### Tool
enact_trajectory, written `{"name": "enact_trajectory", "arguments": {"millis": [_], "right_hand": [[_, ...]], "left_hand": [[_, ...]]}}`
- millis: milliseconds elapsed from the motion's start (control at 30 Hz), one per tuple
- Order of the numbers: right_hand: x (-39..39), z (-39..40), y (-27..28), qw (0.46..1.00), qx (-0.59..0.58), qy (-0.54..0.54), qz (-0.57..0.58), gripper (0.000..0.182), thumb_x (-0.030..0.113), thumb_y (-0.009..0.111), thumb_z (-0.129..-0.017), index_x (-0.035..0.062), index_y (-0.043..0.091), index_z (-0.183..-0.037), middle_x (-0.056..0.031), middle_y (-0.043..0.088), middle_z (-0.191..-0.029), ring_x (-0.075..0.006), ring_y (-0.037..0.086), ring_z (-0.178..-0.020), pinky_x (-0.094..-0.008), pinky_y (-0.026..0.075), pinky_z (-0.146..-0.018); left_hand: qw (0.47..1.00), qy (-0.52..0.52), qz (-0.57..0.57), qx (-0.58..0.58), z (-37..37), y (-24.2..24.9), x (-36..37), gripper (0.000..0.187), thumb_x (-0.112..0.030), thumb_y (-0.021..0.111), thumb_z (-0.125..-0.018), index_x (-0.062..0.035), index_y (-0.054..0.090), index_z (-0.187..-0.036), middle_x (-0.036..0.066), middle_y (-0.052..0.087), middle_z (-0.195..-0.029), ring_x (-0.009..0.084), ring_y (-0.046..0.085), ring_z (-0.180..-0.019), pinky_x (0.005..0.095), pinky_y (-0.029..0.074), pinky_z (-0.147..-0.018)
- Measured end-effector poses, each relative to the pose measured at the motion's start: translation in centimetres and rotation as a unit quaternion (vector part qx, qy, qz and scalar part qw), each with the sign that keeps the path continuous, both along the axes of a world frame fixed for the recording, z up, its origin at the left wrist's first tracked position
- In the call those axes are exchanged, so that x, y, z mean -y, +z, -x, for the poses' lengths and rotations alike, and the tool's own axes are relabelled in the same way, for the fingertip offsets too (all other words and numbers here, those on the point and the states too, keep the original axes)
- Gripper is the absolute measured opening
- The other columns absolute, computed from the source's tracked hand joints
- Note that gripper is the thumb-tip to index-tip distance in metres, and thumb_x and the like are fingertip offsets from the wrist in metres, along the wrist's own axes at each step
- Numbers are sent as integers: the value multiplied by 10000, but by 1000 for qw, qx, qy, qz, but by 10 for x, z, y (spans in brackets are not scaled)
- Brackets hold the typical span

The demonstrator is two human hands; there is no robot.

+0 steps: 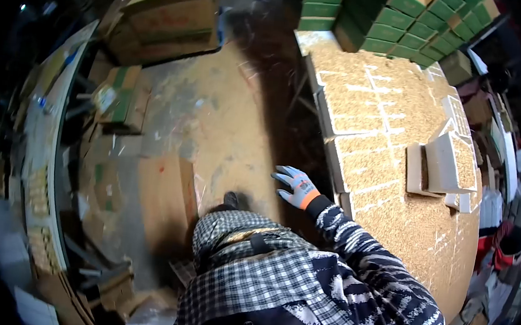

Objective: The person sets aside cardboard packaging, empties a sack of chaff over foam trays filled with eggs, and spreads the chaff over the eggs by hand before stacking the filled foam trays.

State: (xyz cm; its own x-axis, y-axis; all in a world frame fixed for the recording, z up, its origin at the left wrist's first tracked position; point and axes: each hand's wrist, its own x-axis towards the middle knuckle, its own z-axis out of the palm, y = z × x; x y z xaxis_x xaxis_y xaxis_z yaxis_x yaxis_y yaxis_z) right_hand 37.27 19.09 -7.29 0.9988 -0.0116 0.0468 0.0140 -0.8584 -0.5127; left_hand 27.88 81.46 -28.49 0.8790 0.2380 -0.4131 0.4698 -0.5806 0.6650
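My right hand [296,187], in a grey-blue glove with an orange cuff, hangs over the floor just left of the table. Its fingers are spread and hold nothing. My left hand is out of view. Nearest to the right hand is the side of a long table covered with white boxes [370,163], packed close together and full of small tan pieces too fine to name. On top of them, at the right, stand a few loose white boxes [447,166] tipped on their sides.
Green boxes [406,20] are stacked at the table's far end. Large cardboard cartons [171,19] stand at the far left, with a flattened carton [166,200] on the floor [233,116]. A narrow bench [51,117] runs along the left. Someone in red [512,249] is at the right edge.
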Motion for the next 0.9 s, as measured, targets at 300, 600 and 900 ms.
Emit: {"name": "enact_trajectory", "arguments": {"millis": [300, 600, 900], "right_hand": [[141, -50, 15, 881, 61, -427, 197, 813, 400, 732, -721, 46, 412, -1379, -180, 405, -1417, -368, 349, -1312, -477, 236, -1098], [146, -77, 9, 829, -145, -510, 177, 832, 304, 687, -747, 70, 301, -1446, -241, 293, -1461, -399, 260, -1369, -489, 183, -1135], [122, -108, 8, 811, -146, -553, 121, 643, 127, 530, -807, 157, 375, -1431, -233, 294, -1473, -384, 261, -1385, -486, 206, -1130]], "left_hand": [[944, -255, 208, -35, -387, -2, 259, 527, -146, 648, -864, 43, 448, -1313, 193, 511, -1321, 252, 509, -1175, 361, 427, -976], [804, -529, 264, 59, -605, 89, 667, 541, -122, 686, -857, -3, 462, -1335, 117, 487, -1381, 216, 468, -1244, 337, 388, -1022], [627, -758, 162, 79, -599, 171, 915, 465, -331, 593, -916, -55, 523, -1284, 204, 529, -1305, 361, 532, -1155, 370, 428, -973]]}}
